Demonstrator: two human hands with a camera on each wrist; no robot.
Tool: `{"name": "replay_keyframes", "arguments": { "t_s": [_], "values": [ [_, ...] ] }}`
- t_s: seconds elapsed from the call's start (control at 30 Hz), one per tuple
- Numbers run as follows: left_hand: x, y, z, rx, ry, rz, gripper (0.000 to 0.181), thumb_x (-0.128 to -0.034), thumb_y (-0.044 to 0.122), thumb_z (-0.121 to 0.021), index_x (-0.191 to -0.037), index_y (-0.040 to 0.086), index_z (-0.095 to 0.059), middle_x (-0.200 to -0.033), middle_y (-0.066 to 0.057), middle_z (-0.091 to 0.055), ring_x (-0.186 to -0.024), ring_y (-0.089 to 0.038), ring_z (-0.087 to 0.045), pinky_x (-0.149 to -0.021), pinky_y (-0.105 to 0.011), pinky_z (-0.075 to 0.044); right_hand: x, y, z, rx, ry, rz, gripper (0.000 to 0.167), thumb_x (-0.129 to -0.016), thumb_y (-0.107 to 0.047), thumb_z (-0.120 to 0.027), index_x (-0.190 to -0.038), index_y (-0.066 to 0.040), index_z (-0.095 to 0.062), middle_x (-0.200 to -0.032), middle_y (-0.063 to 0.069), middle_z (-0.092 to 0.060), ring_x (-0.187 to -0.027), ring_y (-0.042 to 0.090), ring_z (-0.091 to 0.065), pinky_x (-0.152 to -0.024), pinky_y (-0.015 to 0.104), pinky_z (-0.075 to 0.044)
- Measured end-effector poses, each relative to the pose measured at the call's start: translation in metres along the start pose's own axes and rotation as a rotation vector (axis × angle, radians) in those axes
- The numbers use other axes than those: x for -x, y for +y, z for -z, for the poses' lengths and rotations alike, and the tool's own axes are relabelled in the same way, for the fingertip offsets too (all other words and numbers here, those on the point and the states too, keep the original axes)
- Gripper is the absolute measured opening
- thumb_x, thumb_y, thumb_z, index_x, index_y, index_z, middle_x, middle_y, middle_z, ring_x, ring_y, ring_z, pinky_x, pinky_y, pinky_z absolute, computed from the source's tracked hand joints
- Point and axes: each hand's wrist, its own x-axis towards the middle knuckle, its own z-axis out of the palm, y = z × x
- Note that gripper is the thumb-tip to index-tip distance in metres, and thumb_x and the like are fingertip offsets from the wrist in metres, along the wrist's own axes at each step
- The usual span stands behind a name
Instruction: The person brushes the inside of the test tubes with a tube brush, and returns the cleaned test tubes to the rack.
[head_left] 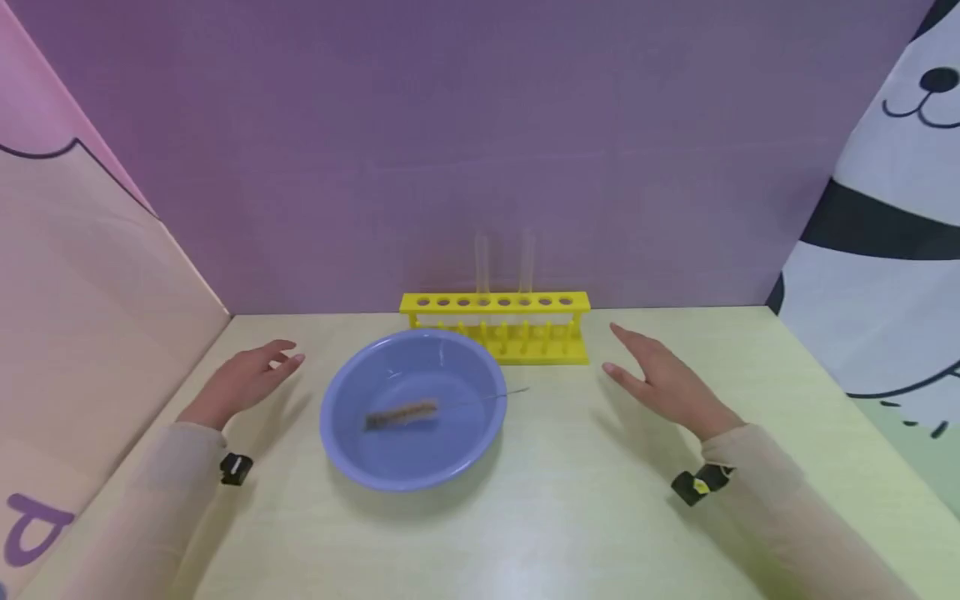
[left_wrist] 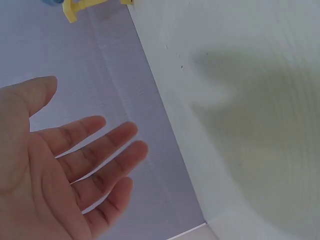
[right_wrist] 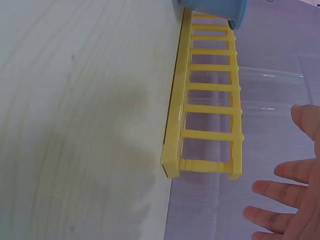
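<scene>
A blue-purple basin [head_left: 420,371] stands on the table, with a test tube brush [head_left: 401,414] lying in it. The brush's thin wire handle sticks out over the right rim. Behind the basin is a yellow test tube rack [head_left: 545,340], holding two clear test tubes [head_left: 527,265] upright. To the left of the basin hovers my left hand [head_left: 243,379], fingers relaxed and holding nothing. My right hand [head_left: 667,383] is above the table to the right of the rack, fingers apart, touching nothing. The basin hides the rack's lower left part in the head view.
A purple backdrop [head_left: 337,167] rises behind the pale wooden table [head_left: 540,517]. Printed panels flank it: a beige one [head_left: 75,275] on the left and a panda print [head_left: 885,308] on the right. Each wrist wears a small black device.
</scene>
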Motion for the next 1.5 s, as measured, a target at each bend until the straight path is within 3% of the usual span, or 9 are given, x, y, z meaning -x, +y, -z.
{"name": "replay_keyframes", "arguments": {
  "t_s": [0.3, 0.6, 0.83, 1.07, 1.27, 1.37, 1.5],
  "values": [
    [0.001, -0.001, -0.004, 0.052, 0.022, -0.072, 0.048, -0.0999, 0.035, -0.042, -0.126, -0.003, -0.053, -0.113, -0.027, -0.061, -0.099, -0.042, -0.061, -0.084, -0.056, -0.045, -0.005, -0.011, -0.012, -0.169, -0.026, 0.005, 0.065, -0.097, -0.038, -0.050, -0.146, -0.001, -0.028, -0.146, 0.022, -0.036, -0.135, 0.039, -0.031, -0.107, 0.055, -0.026],
    [0.002, 0.005, -0.012, 0.176, 0.057, -0.112, 0.038, -0.0990, 0.025, -0.047, -0.119, -0.005, -0.058, -0.110, -0.021, -0.065, -0.104, -0.039, -0.058, -0.087, -0.053, -0.045, -0.010, -0.031, -0.027, -0.354, -0.076, -0.002, 0.066, -0.095, -0.041, -0.053, -0.147, -0.006, -0.030, -0.146, 0.016, -0.039, -0.132, 0.039, -0.036, -0.101, 0.058, -0.033],
    [0.001, 0.013, -0.013, 0.254, 0.025, -0.033, 0.040, -0.1006, 0.025, -0.043, -0.121, -0.006, -0.056, -0.105, -0.020, -0.066, -0.096, -0.033, -0.062, -0.083, -0.049, -0.048, -0.013, -0.048, -0.037, -0.461, -0.065, -0.031, 0.070, -0.090, -0.037, -0.063, -0.143, -0.001, -0.035, -0.138, 0.019, -0.047, -0.125, 0.037, -0.047, -0.102, 0.050, -0.037],
    [-0.001, 0.018, -0.018, 0.400, 0.017, 0.020, 0.041, -0.1007, 0.025, -0.041, -0.122, -0.008, -0.054, -0.109, -0.023, -0.064, -0.096, -0.035, -0.064, -0.090, -0.053, -0.044, -0.020, -0.066, -0.047, -0.560, -0.094, -0.057, 0.068, -0.088, -0.035, -0.067, -0.139, 0.001, -0.040, -0.132, 0.019, -0.052, -0.117, 0.034, -0.054, -0.098, 0.047, -0.043],
    [0.001, 0.025, -0.021, 0.475, 0.003, 0.029, 0.041, -0.1002, 0.024, -0.041, -0.122, -0.008, -0.054, -0.111, -0.025, -0.064, -0.097, -0.034, -0.064, -0.081, -0.043, -0.049, -0.024, -0.081, -0.061, -0.726, -0.142, -0.115, 0.071, -0.086, -0.032, -0.069, -0.139, 0.004, -0.038, -0.134, 0.023, -0.050, -0.116, 0.035, -0.055, -0.089, 0.041, -0.050],
    [0.001, 0.027, -0.021, 0.502, 0.001, 0.053, 0.042, -0.0997, 0.025, -0.042, -0.122, -0.009, -0.055, -0.111, -0.024, -0.064, -0.096, -0.033, -0.065, -0.076, -0.035, -0.049, -0.026, -0.087, -0.068, -0.828, -0.147, -0.136, 0.069, -0.086, -0.026, -0.070, -0.138, 0.006, -0.038, -0.133, 0.024, -0.050, -0.114, 0.035, -0.057, -0.090, 0.040, -0.049],
    [0.002, 0.028, -0.022, 0.551, -0.013, 0.087, 0.044, -0.0989, 0.027, -0.044, -0.121, -0.009, -0.056, -0.110, -0.023, -0.065, -0.095, -0.032, -0.066, -0.075, -0.034, -0.051, -0.027, -0.094, -0.077, -0.972, -0.169, -0.160, 0.067, -0.085, -0.020, -0.071, -0.138, 0.006, -0.038, -0.131, 0.023, -0.051, -0.111, 0.032, -0.059, -0.095, 0.041, -0.046]
  ]
}}
